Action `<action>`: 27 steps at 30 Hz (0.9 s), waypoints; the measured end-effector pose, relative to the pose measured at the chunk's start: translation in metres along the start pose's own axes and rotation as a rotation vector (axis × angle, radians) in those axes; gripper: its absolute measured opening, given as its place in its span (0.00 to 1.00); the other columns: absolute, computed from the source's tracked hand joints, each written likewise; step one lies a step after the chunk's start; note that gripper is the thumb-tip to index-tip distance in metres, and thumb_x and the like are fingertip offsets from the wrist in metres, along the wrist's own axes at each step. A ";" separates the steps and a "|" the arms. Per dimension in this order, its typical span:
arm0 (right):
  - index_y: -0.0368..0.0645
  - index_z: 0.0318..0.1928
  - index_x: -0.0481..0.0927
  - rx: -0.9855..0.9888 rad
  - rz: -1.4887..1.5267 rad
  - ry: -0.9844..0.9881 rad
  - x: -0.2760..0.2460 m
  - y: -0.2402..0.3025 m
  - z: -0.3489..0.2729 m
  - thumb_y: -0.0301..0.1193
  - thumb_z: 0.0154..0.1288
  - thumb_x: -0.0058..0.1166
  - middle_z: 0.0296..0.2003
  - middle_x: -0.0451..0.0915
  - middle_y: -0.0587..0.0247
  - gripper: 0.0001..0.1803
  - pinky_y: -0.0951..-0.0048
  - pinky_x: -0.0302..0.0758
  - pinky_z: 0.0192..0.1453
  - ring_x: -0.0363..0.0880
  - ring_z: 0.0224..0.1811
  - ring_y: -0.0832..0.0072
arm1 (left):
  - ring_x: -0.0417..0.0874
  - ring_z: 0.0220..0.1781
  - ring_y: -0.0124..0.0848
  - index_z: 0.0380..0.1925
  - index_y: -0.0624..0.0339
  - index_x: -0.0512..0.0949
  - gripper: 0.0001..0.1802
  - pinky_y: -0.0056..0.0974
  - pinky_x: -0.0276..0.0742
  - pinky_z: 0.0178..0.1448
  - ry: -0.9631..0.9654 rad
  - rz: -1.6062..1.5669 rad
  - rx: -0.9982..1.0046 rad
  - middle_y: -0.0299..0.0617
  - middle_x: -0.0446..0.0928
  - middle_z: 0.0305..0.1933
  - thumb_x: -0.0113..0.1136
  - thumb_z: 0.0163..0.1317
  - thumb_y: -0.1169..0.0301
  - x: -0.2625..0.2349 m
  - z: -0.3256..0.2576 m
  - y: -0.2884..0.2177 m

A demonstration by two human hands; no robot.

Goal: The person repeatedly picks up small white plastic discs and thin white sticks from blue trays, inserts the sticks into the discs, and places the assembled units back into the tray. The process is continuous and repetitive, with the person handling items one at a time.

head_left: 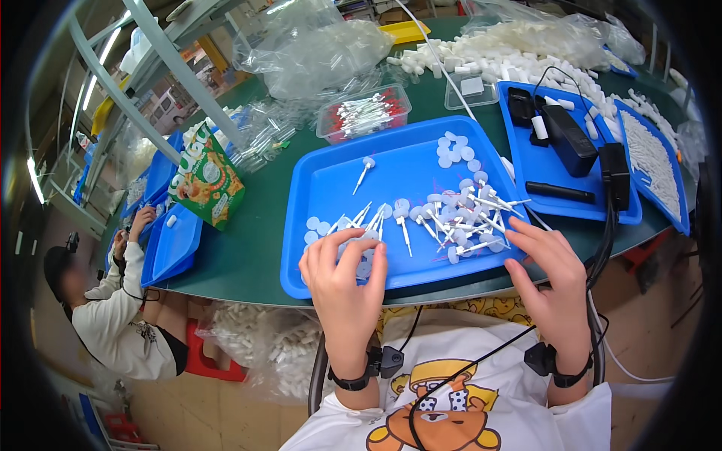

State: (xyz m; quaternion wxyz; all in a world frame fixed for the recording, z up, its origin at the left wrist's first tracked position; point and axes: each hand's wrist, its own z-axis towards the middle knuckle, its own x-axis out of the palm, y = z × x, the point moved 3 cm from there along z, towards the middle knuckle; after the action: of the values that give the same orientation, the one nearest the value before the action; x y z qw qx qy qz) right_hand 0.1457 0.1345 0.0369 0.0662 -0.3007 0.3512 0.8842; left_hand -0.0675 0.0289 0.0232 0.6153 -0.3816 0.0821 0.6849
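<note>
A large blue tray (323,173) lies in front of me. On its right half rests a pile of white stick-like plastic parts (451,214) with translucent discs. One such part with a disc (366,171) lies apart near the tray's far left. Loose translucent discs (450,149) are gathered at the far right, and more lie by my left hand. My left hand (342,274) reaches over the near left rim, fingers apart above these discs; what lies under the fingers is partly hidden. At the near right corner my right hand (553,274) is open, fingertips beside the pile, holding nothing visible.
Behind the tray stands a clear box (365,113) of white and red parts. To the right, a blue tray (541,203) holds black devices and cables. A green snack bag (207,177) stands left. Another person (124,308) sits at the far left. White cylinders (519,52) are heaped behind.
</note>
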 end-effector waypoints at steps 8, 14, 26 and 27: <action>0.34 0.38 0.81 -0.002 -0.142 -0.214 -0.059 0.022 -0.005 0.16 0.50 0.59 0.42 0.82 0.51 0.12 0.69 0.74 0.45 0.80 0.41 0.61 | 0.76 0.49 0.39 0.33 0.59 0.79 0.06 0.42 0.62 0.59 0.069 0.075 0.100 0.41 0.79 0.40 0.63 0.54 0.72 0.021 0.028 -0.004; 0.31 0.37 0.80 -0.011 -0.090 -0.468 -0.132 0.025 0.018 0.24 0.67 0.50 0.40 0.83 0.58 0.08 0.79 0.70 0.42 0.77 0.38 0.79 | 0.74 0.56 0.41 0.45 0.58 0.76 0.13 0.49 0.52 0.68 0.342 0.041 0.124 0.45 0.76 0.49 0.58 0.58 0.73 0.034 0.034 0.001; 0.38 0.27 0.85 0.583 -0.693 0.044 -0.236 -0.275 0.069 0.29 0.46 0.62 0.26 0.83 0.50 0.08 0.68 0.79 0.40 0.83 0.30 0.64 | 0.74 0.54 0.41 0.39 0.61 0.76 0.07 0.49 0.52 0.70 0.373 0.068 0.027 0.44 0.77 0.45 0.55 0.61 0.75 0.042 0.035 0.001; 0.38 0.28 0.85 0.606 -0.682 0.085 -0.230 -0.283 0.067 0.28 0.45 0.62 0.26 0.83 0.50 0.08 0.68 0.79 0.40 0.83 0.31 0.64 | 0.74 0.53 0.41 0.38 0.61 0.76 0.06 0.49 0.52 0.70 0.367 0.072 0.021 0.44 0.77 0.45 0.55 0.60 0.75 0.041 0.034 0.001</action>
State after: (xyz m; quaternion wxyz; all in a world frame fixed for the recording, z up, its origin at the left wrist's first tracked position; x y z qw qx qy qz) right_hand 0.3926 0.4111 0.0432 0.4241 -0.4021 0.4775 0.6561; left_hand -0.0809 0.0804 0.0211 0.5689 -0.4905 0.2138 0.6245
